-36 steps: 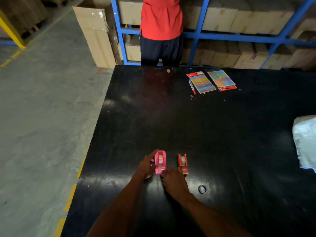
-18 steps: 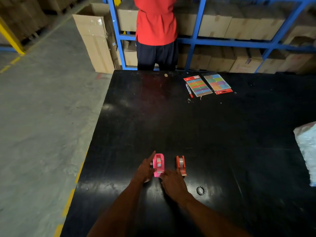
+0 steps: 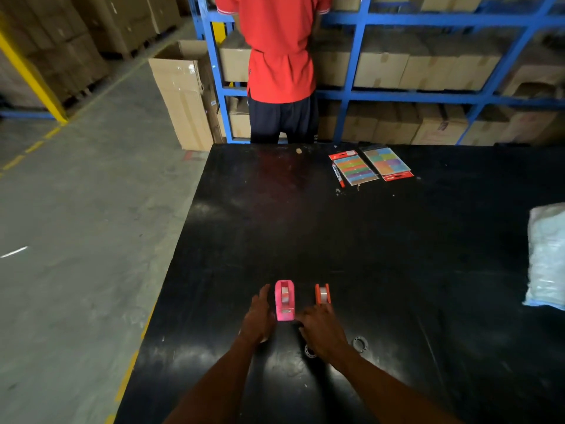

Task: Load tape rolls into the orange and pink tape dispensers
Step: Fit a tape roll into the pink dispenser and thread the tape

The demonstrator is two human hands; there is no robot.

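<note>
Head view, looking down over a black table [image 3: 397, 270]: the pink tape dispenser [image 3: 285, 300] stood near the table's near edge, lengthwise away from the person, with a roll of tape seated in its well. Just to its right, with a gap of bare table between them, stood the smaller orange tape dispenser [image 3: 323, 294], also carrying a roll.

The left hand [image 3: 258, 318] lay flat beside the pink dispenser's left flank, fingers stretched forward along it and loosely spread, close against the side; it gripped nothing, and whether it actually touched the plastic could not be told. The right hand [image 3: 321, 330] rested palm down on the table at the near end of the two dispensers, its fingers extended, one fingertip reaching up to the near end of the orange dispenser and the thumb side close to the pink one's near corner. It, too, closed around nothing.

Beside the right wrist lay a small dark ring [image 3: 360, 344] on the table, and a second ring-like piece [image 3: 308, 352] showed partly under the inner side of that wrist.

At the far edge of the table lay two packs of coloured sticky tabs [image 3: 371, 165] side by side, with a red marker [image 3: 338, 175] along the left pack. A pale plastic-wrapped bundle [image 3: 547, 255] sat at the table's right edge. Beyond the table a person in a red shirt [image 3: 279, 47] stood facing blue shelving [image 3: 428, 96] stacked with cardboard boxes.
</note>
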